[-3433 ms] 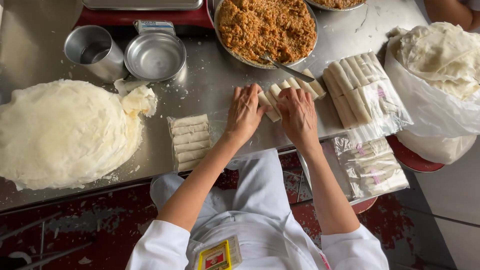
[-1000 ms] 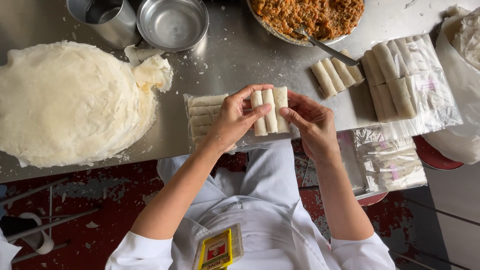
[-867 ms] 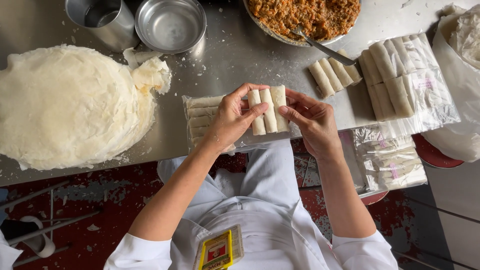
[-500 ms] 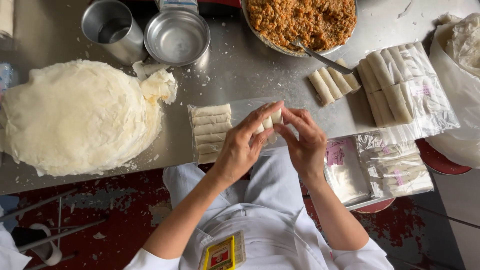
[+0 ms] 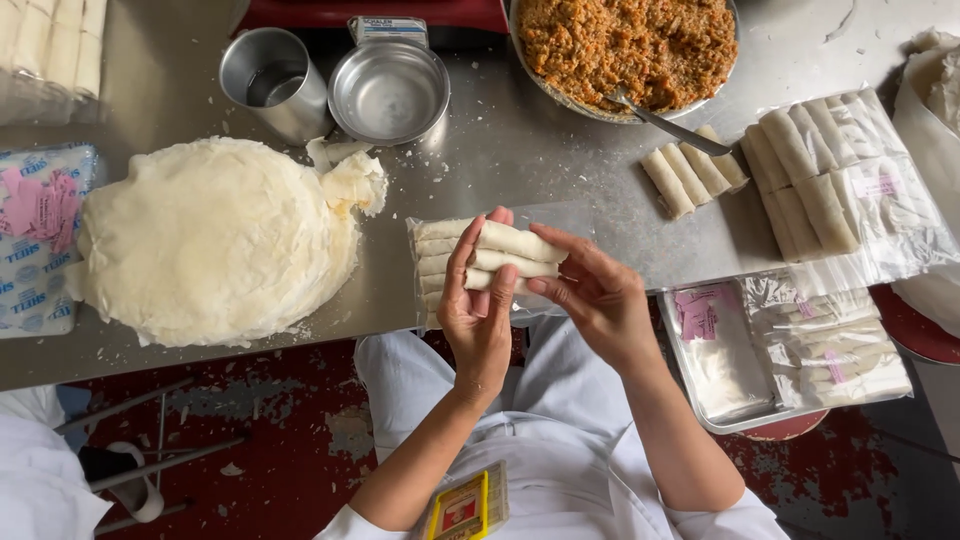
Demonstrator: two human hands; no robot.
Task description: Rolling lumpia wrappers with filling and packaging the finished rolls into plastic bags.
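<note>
Gripping three rolls (image 5: 510,258) between both hands (image 5: 540,300) above packet (image 5: 432,270).

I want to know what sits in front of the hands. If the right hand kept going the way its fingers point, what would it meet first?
The right hand points left toward the spring rolls held with the left hand, so it would press on those first. Beyond them lies the clear bag of rolls, though depth is hard to judge.

Three pale, slim, wrapper-rolled spring rolls (image 5: 510,256) are held side by side, lying level, right over a clear plastic bag (image 5: 432,285) already part-filled with similar rolls at the steel table's front edge.
</note>
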